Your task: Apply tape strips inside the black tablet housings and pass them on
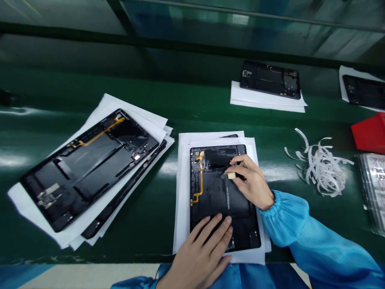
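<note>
In front of me a black tablet back housing [216, 192] lies on white paper sheets [182, 192], its inner side up. An orange flex cable [201, 176] runs along its left part. My left hand [204, 249] rests flat on the lower left of the housing, fingers stretched out. Over the upper right part, my right hand [251, 180] pinches a small cream-coloured block with a dark tip [231, 176]. The tip is at the upper end of a thin dark strip with pale print [227, 194]; whether it touches the housing, I cannot tell.
At left, tablet housings [90, 164] are stacked with paper between them. Another housing [270, 79] lies on paper at the back, and one [365, 90] at the far right. Curled white liner strips [326, 168] are heaped near a red bin [369, 132] and clear plastic trays [374, 180].
</note>
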